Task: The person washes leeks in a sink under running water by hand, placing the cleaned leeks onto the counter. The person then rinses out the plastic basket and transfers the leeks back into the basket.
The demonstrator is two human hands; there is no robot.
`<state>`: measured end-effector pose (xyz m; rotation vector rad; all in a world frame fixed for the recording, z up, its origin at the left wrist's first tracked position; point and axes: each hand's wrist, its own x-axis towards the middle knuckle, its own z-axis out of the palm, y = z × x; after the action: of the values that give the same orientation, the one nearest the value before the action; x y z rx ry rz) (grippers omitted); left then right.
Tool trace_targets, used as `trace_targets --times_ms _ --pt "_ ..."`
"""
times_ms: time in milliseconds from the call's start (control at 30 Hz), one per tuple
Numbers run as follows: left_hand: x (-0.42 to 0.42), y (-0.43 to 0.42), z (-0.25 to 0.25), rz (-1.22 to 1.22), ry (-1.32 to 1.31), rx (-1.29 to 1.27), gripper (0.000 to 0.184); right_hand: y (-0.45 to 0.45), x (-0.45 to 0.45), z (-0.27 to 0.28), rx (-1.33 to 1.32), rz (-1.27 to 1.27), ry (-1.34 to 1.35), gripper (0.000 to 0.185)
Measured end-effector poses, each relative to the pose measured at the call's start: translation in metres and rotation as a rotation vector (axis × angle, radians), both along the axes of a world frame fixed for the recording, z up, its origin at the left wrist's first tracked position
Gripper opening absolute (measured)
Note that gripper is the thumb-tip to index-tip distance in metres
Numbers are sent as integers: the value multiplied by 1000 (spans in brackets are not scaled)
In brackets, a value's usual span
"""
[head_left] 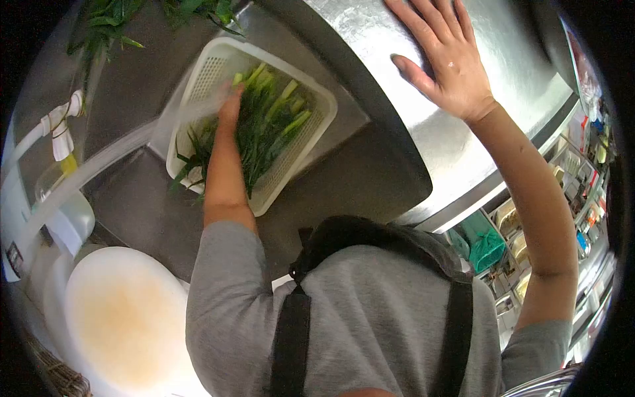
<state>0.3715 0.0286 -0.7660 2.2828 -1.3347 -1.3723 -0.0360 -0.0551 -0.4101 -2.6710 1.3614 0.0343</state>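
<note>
Leafy green vegetables with pale green stems (268, 126) lie in a white perforated plastic basket (278, 198) inside a metal sink (344, 172). My left hand (230, 99) reaches into the basket at the left side of the greens; its fingers are blurred and partly hidden, so whether they grip anything is unclear. A blurred stream of water (132, 139) crosses from the left toward that hand. My right hand (450, 66) rests palm down on the shiny metal counter (370, 33), fingers spread, holding nothing.
More greens (112, 26) lie at the sink's upper left. A white tap fitting (63, 126) and a translucent plastic container (73, 215) are at the left. Below them sits a round white board or lid (126, 317). Shelves with containers and a green mesh bag (486, 248) stand at the right.
</note>
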Motion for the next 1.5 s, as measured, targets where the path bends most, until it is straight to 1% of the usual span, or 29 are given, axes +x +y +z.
trace_targets --times_ms 67,133,167,267,333,400,467,567,667,767,867,967,1067,1167,1267,1367,1467,1500 --pt "-44 11 43 -160 -143 -178 98 0 0 -1 3 -1 -4 70" --pt "-85 30 75 -448 -472 -207 103 0 0 -2 3 -4 -7 70" --pt "-94 35 81 -592 -637 -221 105 0 0 -2 3 -5 -8 70" --pt "-67 25 44 -480 -351 -176 112 1 1 -3 -10 -1 -5 70" --pt "-65 9 39 -130 -448 9 109 0 -1 -3 -14 -2 5 70" --pt "-68 10 30 -46 -581 63 105 2 0 -3 -5 -6 1 71" --pt "-79 20 14 -211 -748 -44 102 2 1 -4 8 -3 -9 71" --pt "-46 35 14 -501 -467 -374 95 -1 1 -3 -6 -2 -5 70" --pt "-40 16 13 -16 -561 68 96 5 0 -4 -4 -2 -7 70" --pt "-66 19 36 -240 -598 32 100 2 1 -4 -7 -8 -6 70" --pt "-79 9 73 -294 -508 87 104 1 0 -4 -8 -9 -4 70" --pt "-91 -2 73 -164 -343 -181 106 2 0 -4 -8 -9 -14 70" --pt "-112 -8 59 -183 -447 -92 109 2 0 -3 -11 -8 -18 70" --pt "-118 1 55 -581 -692 -41 109 0 -2 -5 -20 0 -23 69" --pt "-93 7 46 -253 -469 -104 96 -2 -1 -5 -24 -13 -15 69" --pt "-104 19 38 -438 -643 -119 80 3 -1 -6 -22 -12 -47 69" --pt "-102 2 51 -511 -606 25 72 2 -3 -5 -53 2 -54 70" --pt "-96 3 57 -413 -524 -25 69 3 -4 -6 -55 -1 -65 70"
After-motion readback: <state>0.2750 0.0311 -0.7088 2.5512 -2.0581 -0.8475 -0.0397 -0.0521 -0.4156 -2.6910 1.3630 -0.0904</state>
